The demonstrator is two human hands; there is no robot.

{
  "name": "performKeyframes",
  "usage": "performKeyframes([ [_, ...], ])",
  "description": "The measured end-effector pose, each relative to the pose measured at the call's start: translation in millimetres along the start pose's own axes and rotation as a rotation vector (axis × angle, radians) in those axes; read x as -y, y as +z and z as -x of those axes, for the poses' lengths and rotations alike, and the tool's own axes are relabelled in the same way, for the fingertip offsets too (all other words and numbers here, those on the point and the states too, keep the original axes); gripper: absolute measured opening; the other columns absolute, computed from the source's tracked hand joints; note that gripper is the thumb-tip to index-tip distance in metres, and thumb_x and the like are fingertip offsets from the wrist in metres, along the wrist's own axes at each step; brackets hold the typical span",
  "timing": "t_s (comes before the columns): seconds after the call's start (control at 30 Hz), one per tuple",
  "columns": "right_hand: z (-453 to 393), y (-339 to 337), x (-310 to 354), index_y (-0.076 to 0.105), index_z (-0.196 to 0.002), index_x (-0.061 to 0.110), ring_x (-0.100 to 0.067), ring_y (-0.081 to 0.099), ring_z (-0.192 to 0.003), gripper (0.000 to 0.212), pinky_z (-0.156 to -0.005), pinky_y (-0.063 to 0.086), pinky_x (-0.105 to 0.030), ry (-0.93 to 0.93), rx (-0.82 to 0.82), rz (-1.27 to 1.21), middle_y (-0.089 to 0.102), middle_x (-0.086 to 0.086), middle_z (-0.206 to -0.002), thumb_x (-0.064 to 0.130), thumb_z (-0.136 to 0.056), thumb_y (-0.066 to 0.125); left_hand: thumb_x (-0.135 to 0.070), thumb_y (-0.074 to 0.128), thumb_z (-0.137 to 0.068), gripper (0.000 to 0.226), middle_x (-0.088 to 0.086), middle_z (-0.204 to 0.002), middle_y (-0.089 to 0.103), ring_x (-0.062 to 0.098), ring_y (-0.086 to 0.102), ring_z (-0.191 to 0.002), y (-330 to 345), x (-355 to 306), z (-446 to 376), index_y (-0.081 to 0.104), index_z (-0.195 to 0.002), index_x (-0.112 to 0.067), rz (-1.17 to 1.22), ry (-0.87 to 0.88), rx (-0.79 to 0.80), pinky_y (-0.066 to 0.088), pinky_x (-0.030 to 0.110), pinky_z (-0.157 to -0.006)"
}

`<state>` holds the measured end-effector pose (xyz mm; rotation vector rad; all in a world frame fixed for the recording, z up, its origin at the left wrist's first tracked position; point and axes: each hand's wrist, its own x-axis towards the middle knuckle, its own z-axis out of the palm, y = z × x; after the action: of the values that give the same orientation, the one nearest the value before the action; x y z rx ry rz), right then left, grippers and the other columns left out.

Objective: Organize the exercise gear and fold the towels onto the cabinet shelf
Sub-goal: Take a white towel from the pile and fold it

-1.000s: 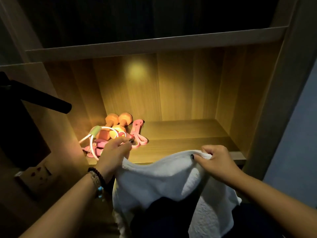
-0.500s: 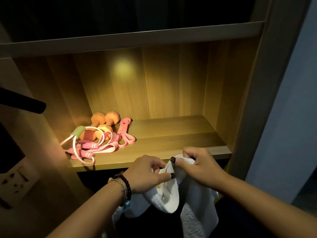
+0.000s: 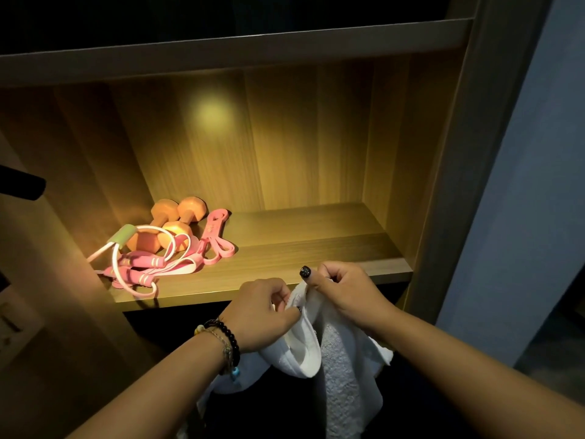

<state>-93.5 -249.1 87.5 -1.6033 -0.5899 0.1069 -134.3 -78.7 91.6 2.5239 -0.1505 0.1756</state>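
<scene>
Towel (image 3: 335, 350) pinched between hands, left (image 3: 262, 312), right (image 3: 345, 293), below shelf (image 3: 285, 267) edge.

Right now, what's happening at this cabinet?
A person is folding a white towel in front of the lit shelf. The left hand and right hand pinch its top edge close together while the rest hangs below. Orange dumbbells, pink bands and a jump rope already sit at the shelf's left.

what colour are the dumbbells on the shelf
Orange; the dumbbells show in the head view, at the shelf's left.
</scene>
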Motion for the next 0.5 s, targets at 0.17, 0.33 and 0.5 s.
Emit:
performKeyframes([
  [0.17, 5.3, -12.2, -4.4, 0.046, -0.063, 0.01, -0.01, 0.031, -0.052, 0.039, -0.047, 0.023, -0.021, 0.108, 0.112, 0.032, 0.038, -0.007, -0.06, 0.041, -0.071, 0.068, -0.042, 0.053, -0.08, 0.024, -0.007, -0.061, 0.054, 0.011, 0.047, -0.058, -8.9, 7.5, -9.0, 0.048, -0.067, -0.023, 0.034, 0.011, -0.128, 0.035, 0.022, -0.054],
  [0.33, -2.0, -17.8, -13.0, 0.056, -0.067, 0.003, -0.012, 0.044, -0.06, 0.034, -0.054, 0.033, -0.024, 0.086, 0.213, 0.182, 0.05, -0.008, -0.066, 0.029, -0.081, 0.074, -0.044, 0.043, -0.078, 0.024, -0.005, -0.064, 0.052, 0.012, 0.045, -0.06, -16.1, 8.5, -12.5, 0.046, -0.068, -0.022, 0.039, 0.015, -0.147, 0.034, 0.03, -0.058],
  [0.5, -1.9, -20.2, -44.6, 0.059, -0.067, 0.005, -0.013, 0.048, -0.067, 0.032, -0.062, 0.038, -0.033, 0.057, 0.261, 0.505, 0.057, -0.013, -0.072, 0.029, -0.082, 0.074, -0.014, 0.052, -0.093, 0.031, -0.003, -0.062, 0.047, 0.015, 0.041, -0.062, -39.3, 24.6, -16.5, 0.045, -0.063, -0.017, 0.163, -0.088, -0.393, 0.033, 0.028, -0.059],
])
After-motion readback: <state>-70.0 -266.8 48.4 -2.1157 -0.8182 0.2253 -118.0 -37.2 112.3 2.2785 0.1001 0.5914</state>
